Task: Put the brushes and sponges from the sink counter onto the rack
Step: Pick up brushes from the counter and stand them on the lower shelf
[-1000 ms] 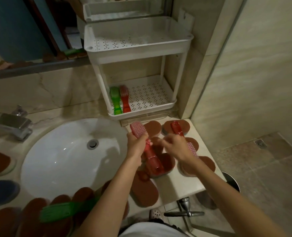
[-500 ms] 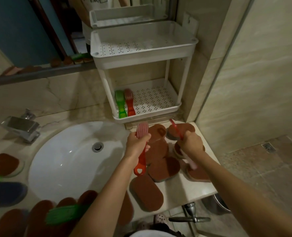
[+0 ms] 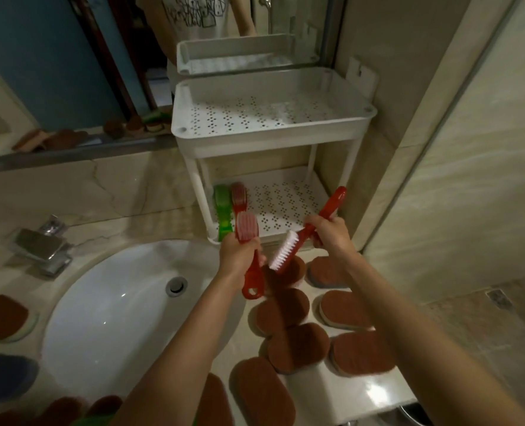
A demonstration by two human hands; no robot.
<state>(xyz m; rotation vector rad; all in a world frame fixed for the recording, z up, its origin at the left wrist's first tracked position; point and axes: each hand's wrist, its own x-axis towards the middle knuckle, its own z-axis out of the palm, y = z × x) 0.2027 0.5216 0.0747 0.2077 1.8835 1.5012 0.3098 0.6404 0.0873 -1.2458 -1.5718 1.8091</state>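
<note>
Holding one brush per hand, likely to save a trip, we wrap our left hand's fingers round the pink-bristled brush, head toward 12 o'clock. Our right hand clamps the white-bristled brush mid-handle, bristles toward 7 o'clock. Both hover just before the rack, whose lower shelf holds two brushes at its 9 o'clock side. Sponges lie on the counter below.

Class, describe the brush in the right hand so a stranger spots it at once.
Find the white two-tier rack. In front of its lower shelf, the right hand grips a red-handled brush. Unlike the other brush in the left hand, its handle points up and its bristles are white.
</note>
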